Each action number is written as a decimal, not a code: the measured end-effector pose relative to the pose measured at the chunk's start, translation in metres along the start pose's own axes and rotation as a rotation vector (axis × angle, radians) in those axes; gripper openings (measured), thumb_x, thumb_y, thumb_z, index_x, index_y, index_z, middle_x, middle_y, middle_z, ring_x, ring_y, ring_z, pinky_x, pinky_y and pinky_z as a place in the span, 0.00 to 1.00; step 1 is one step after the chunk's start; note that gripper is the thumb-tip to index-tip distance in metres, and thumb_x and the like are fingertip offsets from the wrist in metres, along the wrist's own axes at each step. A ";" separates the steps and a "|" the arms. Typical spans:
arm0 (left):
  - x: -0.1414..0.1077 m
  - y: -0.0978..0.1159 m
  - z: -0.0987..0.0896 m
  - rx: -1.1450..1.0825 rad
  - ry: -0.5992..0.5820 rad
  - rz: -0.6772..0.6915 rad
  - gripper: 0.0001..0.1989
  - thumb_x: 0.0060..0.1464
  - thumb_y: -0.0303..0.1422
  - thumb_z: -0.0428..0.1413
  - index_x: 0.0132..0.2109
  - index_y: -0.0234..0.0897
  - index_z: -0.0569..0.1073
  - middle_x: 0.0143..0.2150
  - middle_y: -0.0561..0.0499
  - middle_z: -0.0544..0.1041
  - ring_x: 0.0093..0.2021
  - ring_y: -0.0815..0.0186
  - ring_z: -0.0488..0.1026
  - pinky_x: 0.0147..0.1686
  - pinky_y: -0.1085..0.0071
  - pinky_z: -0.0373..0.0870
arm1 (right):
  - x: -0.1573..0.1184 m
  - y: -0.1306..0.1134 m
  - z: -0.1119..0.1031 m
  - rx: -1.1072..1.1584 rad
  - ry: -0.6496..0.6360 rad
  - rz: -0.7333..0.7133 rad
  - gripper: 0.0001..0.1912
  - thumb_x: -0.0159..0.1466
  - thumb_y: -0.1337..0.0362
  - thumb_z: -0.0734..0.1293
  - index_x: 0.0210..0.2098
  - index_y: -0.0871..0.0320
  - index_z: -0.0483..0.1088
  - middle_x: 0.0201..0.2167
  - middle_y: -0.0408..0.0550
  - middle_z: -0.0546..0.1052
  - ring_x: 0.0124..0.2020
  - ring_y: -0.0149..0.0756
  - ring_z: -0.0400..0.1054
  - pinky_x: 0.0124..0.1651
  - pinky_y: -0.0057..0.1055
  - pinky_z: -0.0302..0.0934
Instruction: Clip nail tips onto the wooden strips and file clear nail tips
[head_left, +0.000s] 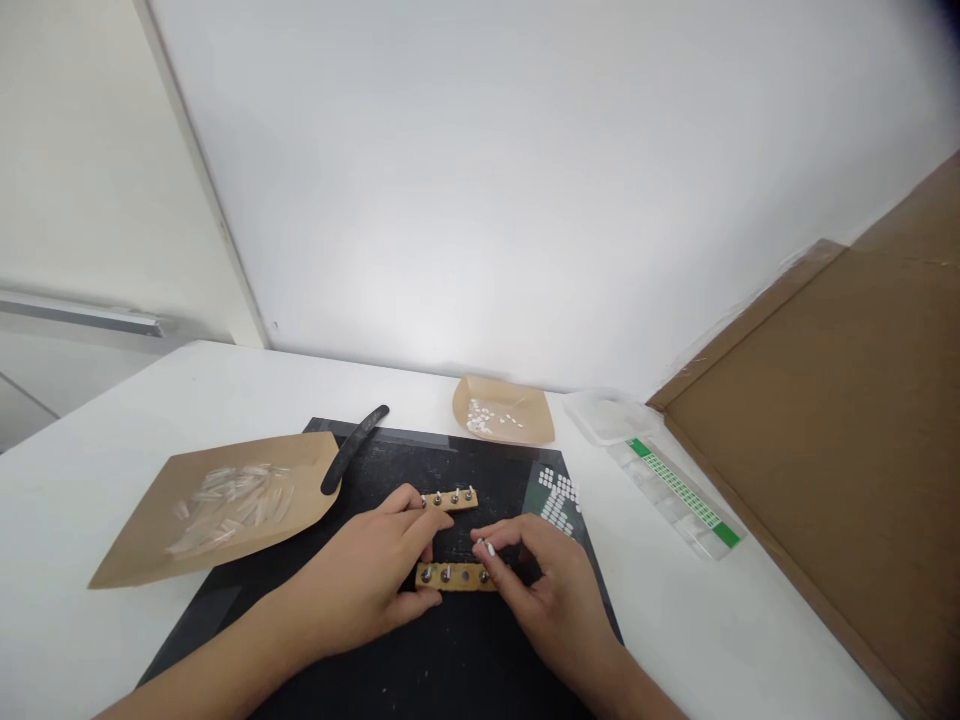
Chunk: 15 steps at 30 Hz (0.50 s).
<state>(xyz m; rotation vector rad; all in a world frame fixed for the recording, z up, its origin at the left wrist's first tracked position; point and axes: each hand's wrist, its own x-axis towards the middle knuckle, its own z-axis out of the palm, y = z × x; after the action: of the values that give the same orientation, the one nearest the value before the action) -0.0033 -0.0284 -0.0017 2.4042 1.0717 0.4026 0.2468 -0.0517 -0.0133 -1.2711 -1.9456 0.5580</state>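
My left hand (375, 565) is at the left end of the nearer wooden strip (466, 577), thumb along its near side and fingers along its far side. Small round metal pieces, some with white bits standing up, sit along this strip; one spot shows a flat grey disc. Above its right end, my right hand (551, 585) pinches a small white piece (490, 548) between thumb and fingertips; its exact kind is too small to make out. A second wooden strip (454, 500) with similar pieces lies just beyond my left index finger, partly covered by the hand.
Under the strips is a black mat (405, 465). A brown paper tray (150, 500) of clear nail tips and a black curved nail file (356, 448) are left. Beyond are a smaller tray (536, 415), a white-dotted sheet (534, 500) and a green-striped plastic packet (679, 490); cardboard (825, 420) borders the right.
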 end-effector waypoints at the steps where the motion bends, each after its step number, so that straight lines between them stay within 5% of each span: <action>1: 0.000 0.001 -0.001 0.014 -0.001 0.012 0.25 0.55 0.29 0.67 0.59 0.41 0.71 0.47 0.48 0.79 0.54 0.50 0.72 0.48 0.57 0.76 | 0.000 0.000 -0.002 0.011 0.015 0.017 0.05 0.72 0.61 0.70 0.38 0.51 0.76 0.41 0.45 0.85 0.41 0.40 0.80 0.42 0.35 0.70; 7: -0.002 0.004 -0.007 0.051 0.068 0.125 0.21 0.61 0.40 0.66 0.57 0.39 0.72 0.53 0.44 0.78 0.55 0.48 0.68 0.53 0.51 0.74 | -0.002 -0.004 -0.008 0.049 -0.043 0.032 0.03 0.70 0.61 0.72 0.38 0.51 0.78 0.39 0.44 0.85 0.30 0.35 0.75 0.32 0.31 0.66; 15: -0.002 0.009 -0.010 0.032 0.180 0.246 0.11 0.69 0.36 0.58 0.54 0.37 0.73 0.48 0.44 0.77 0.51 0.52 0.68 0.52 0.53 0.71 | -0.006 -0.003 -0.008 0.187 -0.060 -0.017 0.03 0.69 0.63 0.73 0.40 0.50 0.82 0.34 0.41 0.85 0.31 0.33 0.77 0.33 0.27 0.67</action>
<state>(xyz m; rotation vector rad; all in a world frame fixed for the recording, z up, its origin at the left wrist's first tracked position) -0.0033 -0.0321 0.0113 2.5764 0.8608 0.7017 0.2527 -0.0586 -0.0078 -1.1314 -1.9016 0.7586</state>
